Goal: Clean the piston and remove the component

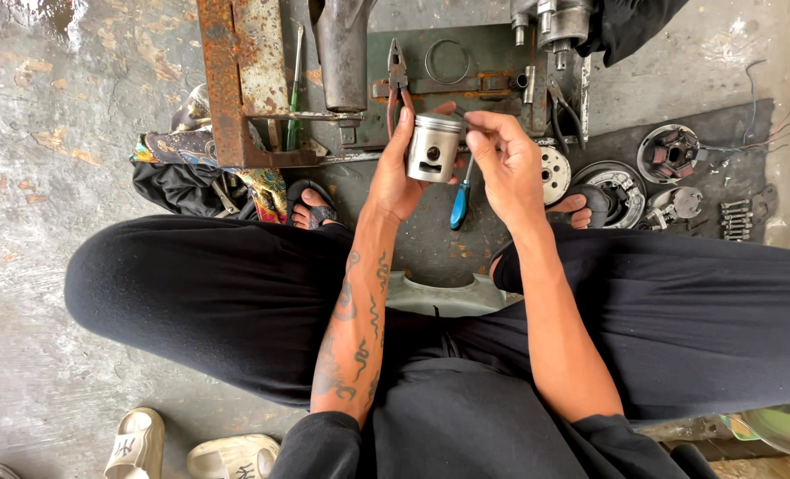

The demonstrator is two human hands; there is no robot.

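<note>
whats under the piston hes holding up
Below the piston, gripped by the left hand, lie a blue-handled screwdriver and the dark mat. What lies directly behind the piston and hands is hidden.

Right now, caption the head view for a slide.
Left hand holds a piston; right hand works at its crown.
</note>
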